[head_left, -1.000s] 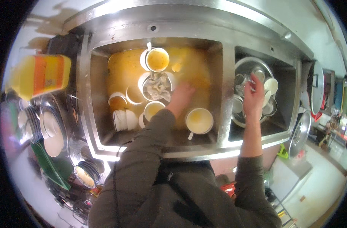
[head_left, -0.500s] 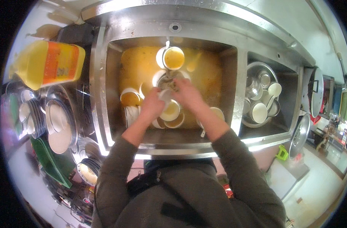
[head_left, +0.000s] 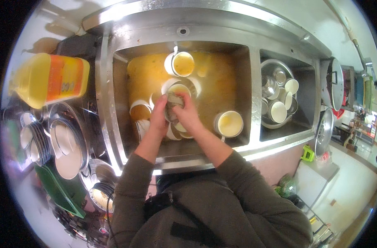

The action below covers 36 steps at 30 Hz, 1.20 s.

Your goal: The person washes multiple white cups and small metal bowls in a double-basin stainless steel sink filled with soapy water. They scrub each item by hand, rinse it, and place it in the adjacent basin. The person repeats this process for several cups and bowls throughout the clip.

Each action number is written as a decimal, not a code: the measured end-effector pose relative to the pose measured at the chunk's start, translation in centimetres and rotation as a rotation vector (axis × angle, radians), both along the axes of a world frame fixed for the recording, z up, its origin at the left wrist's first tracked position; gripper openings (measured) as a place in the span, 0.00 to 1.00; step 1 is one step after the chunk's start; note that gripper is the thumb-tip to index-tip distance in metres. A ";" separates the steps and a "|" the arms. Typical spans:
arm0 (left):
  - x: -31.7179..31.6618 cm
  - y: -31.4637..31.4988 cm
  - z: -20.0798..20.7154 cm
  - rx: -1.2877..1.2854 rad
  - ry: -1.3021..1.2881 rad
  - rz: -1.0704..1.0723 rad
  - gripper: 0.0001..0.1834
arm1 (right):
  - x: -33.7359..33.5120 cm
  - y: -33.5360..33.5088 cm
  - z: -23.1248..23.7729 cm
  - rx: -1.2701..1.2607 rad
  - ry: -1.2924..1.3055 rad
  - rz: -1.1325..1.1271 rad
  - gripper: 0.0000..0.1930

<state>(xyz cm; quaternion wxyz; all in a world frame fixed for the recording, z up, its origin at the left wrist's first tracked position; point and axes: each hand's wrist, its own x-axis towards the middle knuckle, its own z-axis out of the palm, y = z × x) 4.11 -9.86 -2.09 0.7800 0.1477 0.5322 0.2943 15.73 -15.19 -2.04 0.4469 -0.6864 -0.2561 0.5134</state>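
Note:
Over the middle of the sink basin (head_left: 243, 82), my left hand (head_left: 158, 115) and my right hand (head_left: 189, 115) close together around a bunched greyish cloth (head_left: 174, 104). Its lower folds show between my palms. Just beyond my fingertips a white bowl (head_left: 178, 89) sits in cloudy yellowish water. Farther away is another white bowl (head_left: 183, 64) with yellow liquid in it and a white spoon (head_left: 175, 50) beside it. Partly covered by my hands and wrists, more pale bowls lie beneath them. One white bowl (head_left: 230, 123) stands apart near the right wall of the basin.
In the smaller basin to the right, a metal bowl (head_left: 294, 73) holds several white bowls and metal cups. A yellow jug (head_left: 39, 80) stands at the left, above stacked plates (head_left: 68, 159) and a green bin (head_left: 58, 188). A steel divider (head_left: 254, 95) separates the basins.
Both hands have come closer together and nearer to me, pressing the cloth between them. The pale piece my left hand held is no longer seen there. The view has shifted slightly.

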 end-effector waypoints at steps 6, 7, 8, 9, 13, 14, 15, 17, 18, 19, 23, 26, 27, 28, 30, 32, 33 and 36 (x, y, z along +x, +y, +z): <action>-0.7 1.1 -1.7 -0.308 -0.160 -0.233 0.21 | -1.2 -1.5 1.2 0.202 -0.460 0.359 0.28; -1.4 1.0 -1.6 -0.292 -0.172 -0.298 0.19 | -0.1 -1.8 1.6 0.171 -0.556 0.562 0.28; -1.9 0.8 -1.3 -0.269 -0.229 -0.399 0.17 | 1.5 -1.9 2.0 0.059 -0.628 0.801 0.28; -2.4 0.4 -0.8 -0.233 -0.268 -0.442 0.18 | 2.8 -2.0 2.4 0.038 -0.685 1.026 0.29; -1.2 -1.3 1.9 -0.181 0.050 -0.279 0.22 | 4.5 -3.1 2.3 -0.210 -0.314 0.383 0.28; -0.3 -1.8 2.5 -0.100 0.141 -0.310 0.21 | 4.4 -3.5 1.9 -0.262 0.006 0.169 0.28; 0.6 -2.5 3.0 -0.066 0.128 -0.290 0.19 | 4.2 -3.9 1.4 -0.257 0.247 -0.020 0.28; 1.4 -2.8 3.7 -0.034 0.240 -0.323 0.17 | 4.4 -4.7 0.6 -0.218 0.481 -0.076 0.29; 1.3 -2.7 3.9 -0.039 0.302 -0.406 0.16 | 4.7 -4.9 0.4 -0.190 0.608 -0.030 0.29; 1.3 -2.7 3.8 -0.067 0.284 -0.526 0.16 | 5.1 -4.9 0.5 -0.190 0.589 0.024 0.30; 0.4 -2.3 3.4 0.525 0.607 -0.554 0.20 | 4.6 -3.2 2.8 -0.168 0.461 0.280 0.30; 0.9 -2.5 3.8 0.433 0.579 -0.099 0.24 | 0.0 -1.1 4.9 -0.042 0.458 -0.192 0.29; 1.3 -2.5 4.2 0.375 0.583 -0.072 0.25 | -0.3 -0.7 5.0 0.031 0.373 -0.136 0.29; 1.5 -2.5 4.7 0.293 0.555 -0.076 0.26 | -0.4 -0.3 4.9 0.025 0.344 -0.142 0.28; 1.2 -1.8 5.9 0.266 0.556 -0.231 0.27 | 0.5 0.1 4.2 -0.128 0.383 -0.053 0.26; 0.8 -1.1 6.6 0.235 0.724 -0.472 0.27 | 5.4 0.9 3.1 -0.158 0.221 0.414 0.26; 0.9 -0.8 6.5 0.474 0.811 -0.551 0.26 | 7.0 1.2 3.0 -0.185 0.146 0.606 0.27; 1.7 -0.6 5.6 0.479 0.527 -0.494 0.25 | 8.9 1.0 4.2 -0.179 0.335 0.540 0.27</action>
